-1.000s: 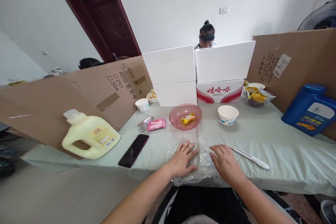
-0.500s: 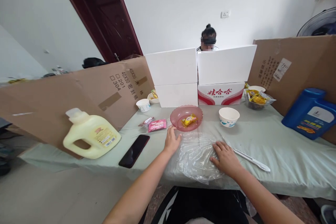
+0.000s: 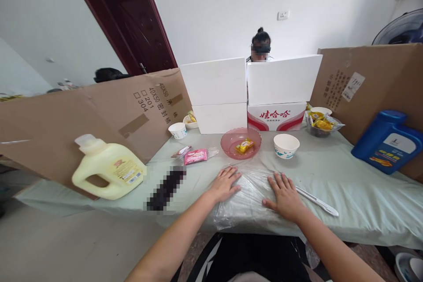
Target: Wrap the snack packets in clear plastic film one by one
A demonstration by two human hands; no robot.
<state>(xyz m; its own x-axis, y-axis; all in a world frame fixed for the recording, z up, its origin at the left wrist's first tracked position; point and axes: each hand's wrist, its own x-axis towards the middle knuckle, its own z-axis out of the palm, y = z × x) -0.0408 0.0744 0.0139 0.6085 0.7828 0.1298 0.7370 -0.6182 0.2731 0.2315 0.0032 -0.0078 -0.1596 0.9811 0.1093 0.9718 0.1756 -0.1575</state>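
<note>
A clear plastic bag (image 3: 246,198) lies spread on the cloth-covered table in front of me. My left hand (image 3: 226,183) rests palm down on its left side, fingers stretched out. On the right side of the bag my right hand (image 3: 282,196) lies flat with its fingers apart. Just beyond the bag stands a pink translucent bowl (image 3: 228,146) with a yellow-wrapped snack (image 3: 245,146) in it. A white paper bowl (image 3: 286,146) is beyond my right hand. Beside that hand lies a white, long, tong-like utensil (image 3: 319,202).
Left are a yellow detergent jug (image 3: 114,169), a blurred dark object (image 3: 166,188), a pink packet (image 3: 195,156) and a paper cup (image 3: 178,130). White boxes (image 3: 218,97) stand at the back, a person (image 3: 261,46) behind them. Right are a snack bowl (image 3: 322,123) and a blue jug (image 3: 390,141).
My left hand has moved from the pink bowl's rim down onto the bag and flattened. The pink bowl now sits slightly farther right and back. The bag looks more stretched.
</note>
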